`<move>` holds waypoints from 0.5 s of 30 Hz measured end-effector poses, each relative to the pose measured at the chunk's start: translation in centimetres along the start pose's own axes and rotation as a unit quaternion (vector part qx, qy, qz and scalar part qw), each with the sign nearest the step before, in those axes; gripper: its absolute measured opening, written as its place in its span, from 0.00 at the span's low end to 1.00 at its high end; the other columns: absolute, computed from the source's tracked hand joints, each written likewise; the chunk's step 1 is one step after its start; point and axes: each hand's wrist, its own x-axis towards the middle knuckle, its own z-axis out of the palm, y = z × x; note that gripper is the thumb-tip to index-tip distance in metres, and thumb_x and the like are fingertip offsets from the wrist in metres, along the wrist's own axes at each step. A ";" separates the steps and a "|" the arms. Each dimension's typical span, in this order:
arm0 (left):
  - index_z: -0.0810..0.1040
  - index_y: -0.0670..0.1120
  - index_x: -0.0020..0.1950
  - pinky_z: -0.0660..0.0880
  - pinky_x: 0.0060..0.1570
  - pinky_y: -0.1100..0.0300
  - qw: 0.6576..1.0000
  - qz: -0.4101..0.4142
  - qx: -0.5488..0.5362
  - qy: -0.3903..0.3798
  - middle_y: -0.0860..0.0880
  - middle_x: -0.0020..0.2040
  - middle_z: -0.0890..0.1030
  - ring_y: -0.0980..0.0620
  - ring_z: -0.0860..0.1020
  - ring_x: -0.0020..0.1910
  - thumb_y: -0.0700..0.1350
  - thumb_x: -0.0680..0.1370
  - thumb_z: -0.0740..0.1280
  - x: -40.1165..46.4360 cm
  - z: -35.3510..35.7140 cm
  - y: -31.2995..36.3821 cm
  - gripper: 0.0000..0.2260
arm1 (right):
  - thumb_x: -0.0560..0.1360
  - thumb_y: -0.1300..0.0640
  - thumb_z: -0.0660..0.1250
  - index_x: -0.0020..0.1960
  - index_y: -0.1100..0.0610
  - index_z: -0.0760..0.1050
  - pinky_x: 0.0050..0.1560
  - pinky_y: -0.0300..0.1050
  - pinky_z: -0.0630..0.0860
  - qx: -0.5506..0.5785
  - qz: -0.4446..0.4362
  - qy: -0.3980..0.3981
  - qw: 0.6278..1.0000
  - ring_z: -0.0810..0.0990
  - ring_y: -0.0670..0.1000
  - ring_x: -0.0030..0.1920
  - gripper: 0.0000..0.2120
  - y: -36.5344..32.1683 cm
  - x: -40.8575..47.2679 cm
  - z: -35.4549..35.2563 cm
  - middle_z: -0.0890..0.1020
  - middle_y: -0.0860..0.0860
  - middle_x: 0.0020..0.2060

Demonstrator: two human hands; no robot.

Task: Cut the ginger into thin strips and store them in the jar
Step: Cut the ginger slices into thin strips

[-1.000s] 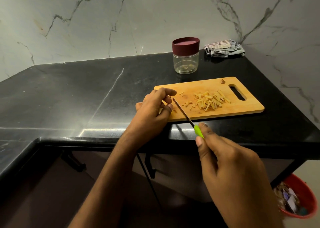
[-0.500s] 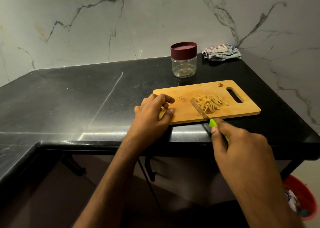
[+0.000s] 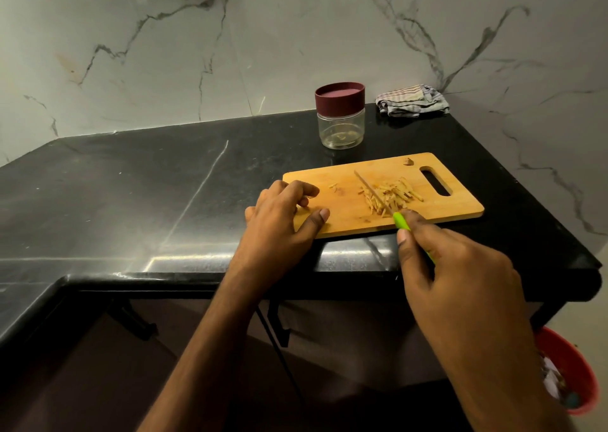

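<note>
Obscured or unclear: knife [image 3: 381,201], one; most of its green handle is covered by the right hand [image 3: 460,283], and the thin blade is hard to trace where it crosses the ginger strips [image 3: 391,196]. Strips too many and too tangled to count; they lie in one loose heap on the right half of the cutting board [image 3: 345,214], just left of its handle slot. A few stray bits sit apart to the left of the heap, and one small scrap at the far edge by the slot; what it is cannot be told. Red bin [image 3: 572,375], one, cut off at the lower right edge, contents indistinct.

Hands, two. Right hand: fingers curled around the knife handle, blade lying across the heap. Left hand [image 3: 279,221]: rests on the near left corner of the board, fingers bent, thumb flat on the wood; holds nothing that can be made out.

Jar [image 3: 340,117], one: clear, maroon lid on, standing on the black counter [image 3: 131,195] just beyond the board; a few pale bits inside, unclear.

Folded cloth [image 3: 413,101], one, far right corner, against the marble wall [image 3: 230,53].
</note>
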 end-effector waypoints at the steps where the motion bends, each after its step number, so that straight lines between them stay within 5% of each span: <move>1: 0.76 0.57 0.62 0.67 0.60 0.52 1.000 -0.005 -0.022 0.012 0.59 0.53 0.74 0.57 0.73 0.56 0.53 0.80 0.68 0.1 -0.1 -0.1 0.11 | 0.78 0.47 0.59 0.66 0.51 0.75 0.33 0.42 0.77 -0.001 -0.007 -0.008 1.000 0.76 0.44 0.35 0.19 -0.1 0.1 0.1 0.81 0.46 0.39; 6: 0.82 0.52 0.55 0.75 0.46 0.64 0.978 -0.080 -0.176 0.084 0.55 0.45 0.80 0.58 0.78 0.46 0.40 0.79 0.69 0.2 -0.8 -0.5 0.09 | 0.78 0.46 0.59 0.65 0.50 0.76 0.34 0.39 0.76 -0.004 -0.019 -0.022 1.000 0.75 0.42 0.34 0.18 -0.3 1.0 1.4 0.82 0.45 0.38; 15: 0.79 0.52 0.64 0.73 0.43 0.64 0.980 -0.117 -0.156 0.033 0.51 0.46 0.78 0.57 0.74 0.40 0.51 0.78 0.71 1.7 0.0 -1.1 0.15 | 0.78 0.45 0.61 0.62 0.47 0.78 0.29 0.33 0.66 -0.005 -0.032 -0.004 0.999 0.70 0.42 0.31 0.16 0.4 2.9 2.4 0.81 0.45 0.33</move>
